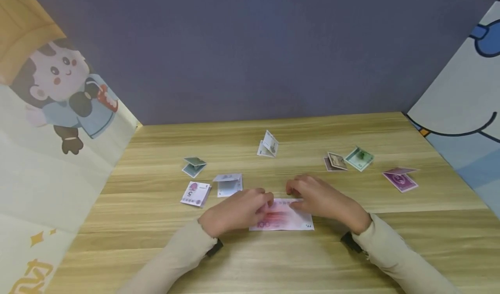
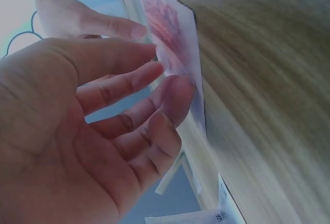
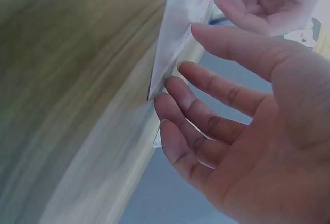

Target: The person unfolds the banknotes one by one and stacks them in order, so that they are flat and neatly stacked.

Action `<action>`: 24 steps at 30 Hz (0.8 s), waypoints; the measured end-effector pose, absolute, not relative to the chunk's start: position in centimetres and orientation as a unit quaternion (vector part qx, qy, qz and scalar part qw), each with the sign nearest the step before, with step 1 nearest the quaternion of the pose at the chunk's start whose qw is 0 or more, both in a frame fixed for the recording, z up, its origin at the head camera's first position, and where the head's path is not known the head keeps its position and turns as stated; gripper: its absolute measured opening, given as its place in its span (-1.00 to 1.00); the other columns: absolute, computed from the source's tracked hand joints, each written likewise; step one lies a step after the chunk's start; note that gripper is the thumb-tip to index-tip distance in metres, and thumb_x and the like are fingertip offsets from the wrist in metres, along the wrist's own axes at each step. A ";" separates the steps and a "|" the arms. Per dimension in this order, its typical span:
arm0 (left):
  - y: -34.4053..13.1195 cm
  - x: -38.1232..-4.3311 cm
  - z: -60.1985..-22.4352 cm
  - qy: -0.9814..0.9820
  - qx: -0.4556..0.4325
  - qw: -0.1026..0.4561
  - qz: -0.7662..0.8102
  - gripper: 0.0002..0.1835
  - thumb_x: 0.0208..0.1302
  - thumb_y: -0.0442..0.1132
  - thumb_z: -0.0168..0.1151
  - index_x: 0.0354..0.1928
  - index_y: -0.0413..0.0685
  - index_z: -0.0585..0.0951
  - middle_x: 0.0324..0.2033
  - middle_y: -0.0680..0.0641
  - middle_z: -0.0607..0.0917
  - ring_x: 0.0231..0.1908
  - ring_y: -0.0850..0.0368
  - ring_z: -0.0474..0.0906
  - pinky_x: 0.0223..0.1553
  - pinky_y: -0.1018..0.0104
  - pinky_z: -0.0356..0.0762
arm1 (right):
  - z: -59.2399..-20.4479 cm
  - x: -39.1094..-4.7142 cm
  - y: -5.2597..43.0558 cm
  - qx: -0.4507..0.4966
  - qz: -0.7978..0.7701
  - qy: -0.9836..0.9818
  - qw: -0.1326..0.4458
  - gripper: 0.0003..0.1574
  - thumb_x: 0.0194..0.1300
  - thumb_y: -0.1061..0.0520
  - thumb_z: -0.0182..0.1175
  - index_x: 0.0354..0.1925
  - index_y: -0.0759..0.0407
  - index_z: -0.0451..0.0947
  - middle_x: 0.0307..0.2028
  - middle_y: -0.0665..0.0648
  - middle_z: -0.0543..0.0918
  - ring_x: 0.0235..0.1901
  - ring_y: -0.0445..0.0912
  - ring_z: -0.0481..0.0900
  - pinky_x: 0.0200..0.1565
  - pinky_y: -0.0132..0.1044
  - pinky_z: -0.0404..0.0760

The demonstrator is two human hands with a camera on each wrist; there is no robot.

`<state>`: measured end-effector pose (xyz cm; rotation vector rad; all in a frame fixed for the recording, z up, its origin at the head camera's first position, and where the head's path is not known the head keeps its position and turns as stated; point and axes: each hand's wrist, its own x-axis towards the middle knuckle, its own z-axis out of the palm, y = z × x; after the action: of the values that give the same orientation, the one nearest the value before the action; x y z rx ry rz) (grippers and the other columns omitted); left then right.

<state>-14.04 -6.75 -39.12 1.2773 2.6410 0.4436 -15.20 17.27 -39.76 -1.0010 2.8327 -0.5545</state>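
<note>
A pink banknote (image 1: 293, 221) marked 100 lies flat on the wooden table in front of the person, in the head view. Over its left end is the left hand (image 1: 236, 209), fingertips right at the note. The left wrist view shows those fingers loosely bent, the thumb apart from them. The right hand (image 1: 320, 196) is at the note's far right edge. In the right wrist view its thumb (image 3: 232, 43) reaches the edge of the note, and the other fingers spread loosely beside it, palm bare.
Folded banknotes stand around: purple (image 1: 195, 193), pale blue (image 1: 229, 186) and green (image 1: 194, 168) on the left, white (image 1: 268, 144) at the back, brown (image 1: 337, 161), green (image 1: 359, 159) and magenta (image 1: 401, 182) on the right. A dark panel (image 1: 250, 59) rises behind the table (image 1: 156, 250).
</note>
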 end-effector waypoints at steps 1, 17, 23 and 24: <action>-6.8 -14.1 -39.1 0.886 0.430 0.086 0.152 -0.83 0.30 -0.30 0.29 -0.08 -0.08 0.65 -0.30 0.05 0.63 -0.42 0.31 0.45 -0.43 0.58 0.44 | -39.8 -15.2 17.4 -0.328 -0.185 0.925 0.044 -0.74 0.10 0.17 0.48 -0.23 0.12 0.62 -0.31 0.00 0.66 -0.30 -0.14 0.59 -0.26 -0.25 0.62; -7.4 -15.1 -37.5 0.875 0.434 0.072 0.203 -0.82 0.39 -0.37 0.09 -0.09 -0.15 0.65 -0.26 0.03 0.70 -0.45 0.31 0.47 -0.40 0.52 0.50 | -38.6 -15.4 17.7 -0.329 -0.223 0.917 0.036 -0.85 0.23 0.28 0.32 -0.19 0.18 0.66 -0.26 0.03 0.71 -0.22 -0.12 0.66 -0.15 -0.18 0.67; -8.5 -15.6 -36.5 0.883 0.404 0.073 0.227 -0.80 0.41 -0.37 0.09 -0.04 -0.17 0.65 -0.25 0.02 0.71 -0.44 0.31 0.51 -0.38 0.49 0.53 | -38.2 -15.4 17.3 -0.323 -0.233 0.916 0.041 -0.82 0.29 0.26 0.28 -0.12 0.22 0.65 -0.20 0.07 0.71 -0.17 -0.13 0.64 -0.14 -0.18 0.66; -8.6 -15.7 -36.3 0.884 0.399 0.072 0.231 -0.79 0.41 -0.37 0.08 -0.04 -0.17 0.65 -0.28 0.03 0.70 -0.42 0.30 0.52 -0.36 0.47 0.54 | -38.1 -15.4 17.3 -0.323 -0.235 0.916 0.039 -0.82 0.29 0.26 0.27 -0.11 0.22 0.65 -0.19 0.07 0.71 -0.18 -0.13 0.63 -0.15 -0.19 0.66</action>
<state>-15.74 -8.65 -36.27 1.1997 2.6585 0.6950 -15.40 17.27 -38.12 -0.9909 2.8077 -0.7196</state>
